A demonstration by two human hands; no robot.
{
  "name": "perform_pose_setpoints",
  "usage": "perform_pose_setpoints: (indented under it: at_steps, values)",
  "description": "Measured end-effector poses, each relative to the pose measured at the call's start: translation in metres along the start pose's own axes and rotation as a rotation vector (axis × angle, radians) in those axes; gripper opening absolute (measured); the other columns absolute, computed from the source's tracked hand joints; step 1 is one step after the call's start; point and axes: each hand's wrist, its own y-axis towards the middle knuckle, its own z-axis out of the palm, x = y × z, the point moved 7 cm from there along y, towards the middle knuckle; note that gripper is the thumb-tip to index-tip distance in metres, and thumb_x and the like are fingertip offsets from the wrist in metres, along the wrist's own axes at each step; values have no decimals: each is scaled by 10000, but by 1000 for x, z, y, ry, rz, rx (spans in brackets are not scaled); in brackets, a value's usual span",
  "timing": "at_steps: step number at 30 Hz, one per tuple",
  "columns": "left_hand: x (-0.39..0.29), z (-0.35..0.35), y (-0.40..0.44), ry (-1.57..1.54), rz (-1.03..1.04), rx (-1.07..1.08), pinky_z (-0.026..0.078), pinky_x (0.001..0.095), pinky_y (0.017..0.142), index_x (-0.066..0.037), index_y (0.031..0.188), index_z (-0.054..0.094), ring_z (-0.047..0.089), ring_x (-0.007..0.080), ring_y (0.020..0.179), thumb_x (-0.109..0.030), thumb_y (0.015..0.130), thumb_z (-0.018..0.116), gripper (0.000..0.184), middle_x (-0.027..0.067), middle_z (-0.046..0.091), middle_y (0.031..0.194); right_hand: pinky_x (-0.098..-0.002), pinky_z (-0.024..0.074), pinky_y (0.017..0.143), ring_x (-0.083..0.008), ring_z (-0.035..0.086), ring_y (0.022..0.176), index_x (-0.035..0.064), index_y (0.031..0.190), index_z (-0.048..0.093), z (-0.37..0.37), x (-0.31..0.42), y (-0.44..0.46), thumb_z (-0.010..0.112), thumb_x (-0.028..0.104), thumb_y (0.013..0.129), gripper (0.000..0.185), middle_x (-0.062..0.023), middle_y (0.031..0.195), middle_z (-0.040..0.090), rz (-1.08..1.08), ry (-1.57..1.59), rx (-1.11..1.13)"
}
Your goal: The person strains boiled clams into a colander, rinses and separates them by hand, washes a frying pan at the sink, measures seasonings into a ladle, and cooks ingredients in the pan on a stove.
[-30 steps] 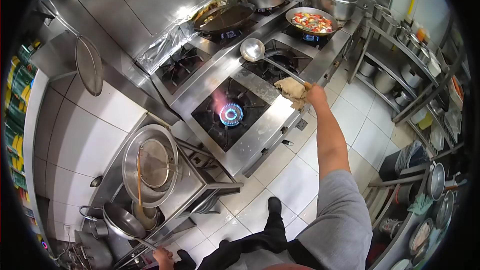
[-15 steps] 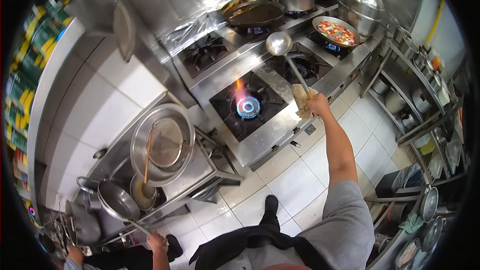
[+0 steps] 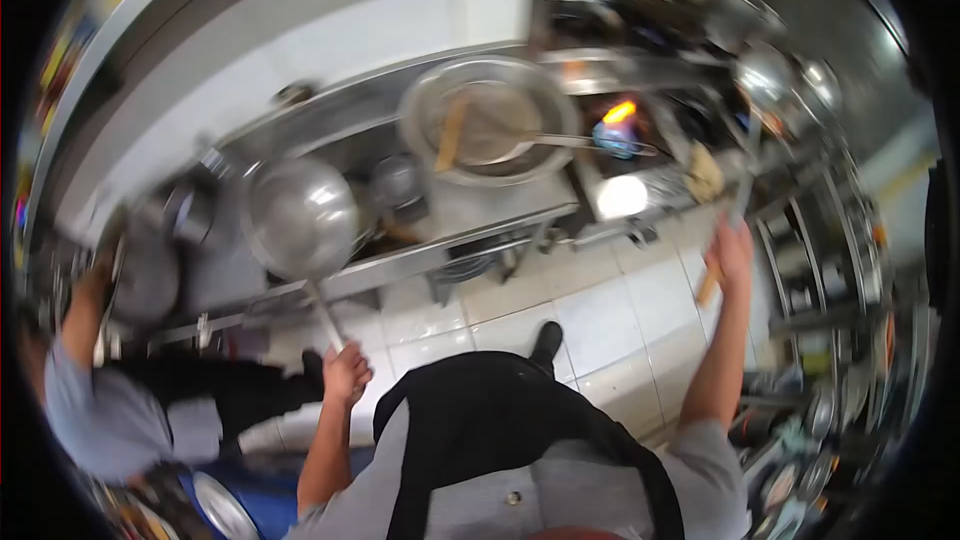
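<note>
My left hand (image 3: 347, 373) is closed around the long handle of a metal wok (image 3: 300, 218). The wok's bowl hangs over the left counter, near its front edge, and looks bare inside. On the other side, my right hand (image 3: 730, 255) grips a ladle (image 3: 741, 198) by its handle, whose wooden end sticks out below the fist. The ladle's round bowl points away, over the stove; blur softens it. A crumpled beige cloth (image 3: 705, 175) lies by the stove's front edge, just beyond my right hand and apart from it.
Between my hands, a wide metal basin (image 3: 412, 125) holds a round strainer and a wooden stick. A lit burner (image 3: 618, 138) flames to its right. Metal shelves (image 3: 835, 315) with cookware stand at right. At left, a co-worker's arm (image 3: 85, 325) reaches to the counter.
The view has swung left. My right hand has let go of the cloth and drawn back with the ladle. The wok in my left hand has come up off the counter area, closer to me.
</note>
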Motion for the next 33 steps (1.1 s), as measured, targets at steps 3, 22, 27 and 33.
perform_pose_setpoints:
  at_steps: [3, 22, 27, 33]
  values:
    - [-29, -3, -50, -28, -110, 105, 206, 236, 374, -156, 844, 424, 247, 53, 418, -80, 949, 545, 178, -71, 273, 569, -245, 372, 328, -106, 419, 366, 74, 1073, 466, 58, 37, -134, 482, 126, 939, 144, -3, 601, 432, -9, -97, 4]
    - [-28, -90, -230, -404, -216, 136, 236, 240, 368, -118, 939, 456, 302, 66, 420, -48, 940, 576, 138, -35, 343, 592, -399, 501, 502, -260, 628, 538, 27, 999, 527, 524, 38, -240, 569, 59, 854, 155, -129, 716, 601, -137, -858, 1175]
    - [-29, -96, -231, -485, -170, 147, 251, 230, 365, -114, 939, 472, 304, 53, 421, -77, 950, 575, 109, -37, 355, 601, -581, 446, 843, -518, 585, 960, 7, 1086, 422, 587, 51, -209, 557, 7, 786, 329, -324, 948, 632, -797, -1044, 719]
    - [-34, -101, -219, -602, -133, 235, 257, 214, 359, -108, 923, 499, 308, 30, 425, -111, 957, 574, 83, -54, 356, 606, -540, 528, 791, -441, 664, 915, 43, 1113, 442, 628, 44, -216, 561, 33, 866, 274, -264, 917, 678, -938, -1208, 684]
